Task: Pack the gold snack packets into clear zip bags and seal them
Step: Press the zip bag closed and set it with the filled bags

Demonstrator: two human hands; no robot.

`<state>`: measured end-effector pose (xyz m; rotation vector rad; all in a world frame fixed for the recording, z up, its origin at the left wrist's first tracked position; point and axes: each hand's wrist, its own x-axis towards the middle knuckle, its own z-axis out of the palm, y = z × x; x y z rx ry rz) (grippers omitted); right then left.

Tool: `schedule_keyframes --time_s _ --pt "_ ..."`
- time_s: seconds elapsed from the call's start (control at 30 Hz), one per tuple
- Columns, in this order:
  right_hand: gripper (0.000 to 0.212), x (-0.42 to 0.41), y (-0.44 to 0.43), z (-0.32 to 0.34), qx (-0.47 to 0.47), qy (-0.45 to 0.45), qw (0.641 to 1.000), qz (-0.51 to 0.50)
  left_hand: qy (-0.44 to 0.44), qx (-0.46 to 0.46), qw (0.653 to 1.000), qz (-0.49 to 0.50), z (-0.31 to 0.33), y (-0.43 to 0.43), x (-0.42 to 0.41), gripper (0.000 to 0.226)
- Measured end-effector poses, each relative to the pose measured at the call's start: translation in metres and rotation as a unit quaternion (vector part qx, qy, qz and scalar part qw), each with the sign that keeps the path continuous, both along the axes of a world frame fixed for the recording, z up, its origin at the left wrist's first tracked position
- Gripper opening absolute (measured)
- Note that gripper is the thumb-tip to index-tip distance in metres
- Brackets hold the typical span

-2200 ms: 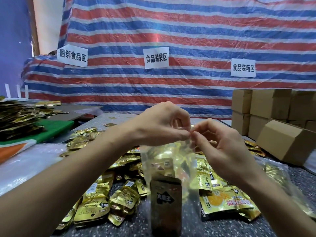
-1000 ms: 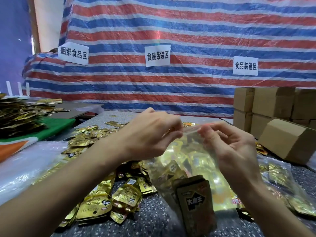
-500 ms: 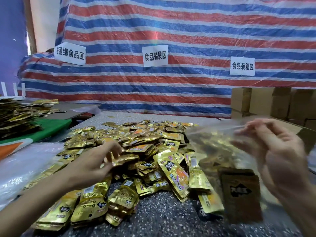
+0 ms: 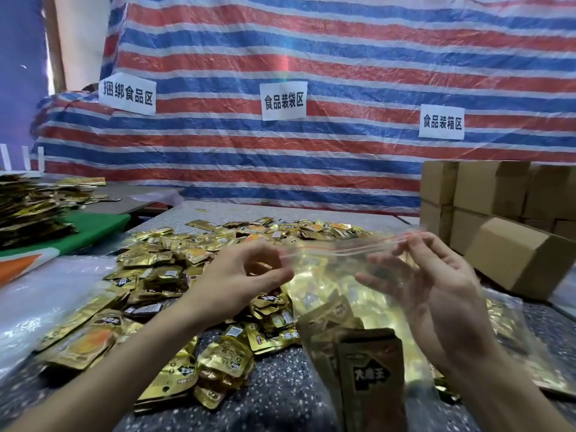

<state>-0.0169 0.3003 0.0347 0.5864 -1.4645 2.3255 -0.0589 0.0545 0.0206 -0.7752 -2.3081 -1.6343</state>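
Striped tarp (image 4: 311, 57) backdrop with three paper signs. Speckled counter (image 4: 280, 397) in front, cardboard boxes (image 4: 486, 194) stacked at its right edge. Loose gold snack packets (image 4: 193, 263) piled from the near-left part up toward the far edge.

Clear zip bag (image 4: 330, 288) is held up over the near-right part of the counter, mouth on top, already loaded with gold packets plus a dark brown packet (image 4: 371, 378) low down in it.

Key geometry: the zip strip (image 4: 343, 249) runs roughly left-right between both hands, right end slightly higher. Strip looks not fully pressed shut, hard to confirm through the film.

Hands:
- right hand (image 4: 436, 291): thumb and forefinger pinch the right end of the strip and carry the bag; other fingers are splayed loose against the film.
- left hand (image 4: 243, 279): fingers curled, thumb and forefinger at the left end of the strip with a gap between them. Can't tell if it actually has the corner or is just beside it.

Judgement: filling of this bag looks done, step in hand is sealing. Left hand is the nearer one to the free end, so I'd expect it to pinch there and run along the strip toward the right hand. Risk: film is slack and top-heavy, so the strip may buckle and leave a gap.
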Motion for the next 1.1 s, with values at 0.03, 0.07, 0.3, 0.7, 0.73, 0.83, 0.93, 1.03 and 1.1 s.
schedule_keyframes --time_s 0.03,0.07,0.3,0.7,0.73,0.83,0.93,1.03,1.1 --pt "0.019 0.000 -0.003 -0.001 -0.006 -0.005 1.000 0.002 -0.024 0.032 0.999 -0.014 -0.002 -0.003 0.001 0.025" --pt "0.018 0.000 -0.005 -0.002 -0.011 -0.011 1.000 0.003 -0.044 0.062 0.997 -0.032 -0.004 -0.005 0.003 0.020" --pt "0.021 -0.002 -0.006 -0.005 -0.023 -0.023 0.999 -0.007 -0.077 0.199 0.975 -0.055 -0.003 -0.007 0.012 0.022" --pt "0.034 0.012 -0.015 0.017 0.307 0.161 0.871 -0.348 0.094 0.093 0.991 0.009 0.020 0.001 0.038 0.015" --pt "0.037 0.015 -0.021 0.024 0.371 0.216 0.827 -0.363 0.102 0.084 0.991 0.011 0.022 0.001 0.040 0.014" --pt "0.032 0.015 -0.040 0.043 0.523 0.289 0.746 -0.295 0.131 0.049 0.990 0.018 0.026 0.005 0.044 0.008" --pt "0.021 0.010 -0.052 0.054 0.600 0.223 0.746 -0.183 0.150 0.035 0.988 0.027 0.028 0.006 0.046 0.009" --pt "0.003 0.008 -0.053 0.056 0.578 0.207 0.777 -0.140 0.155 0.033 0.987 0.028 0.029 0.003 0.047 0.004" --pt "0.004 0.008 -0.052 0.055 0.572 0.210 0.781 -0.138 0.149 0.038 0.988 0.028 0.029 0.001 0.048 0.006"
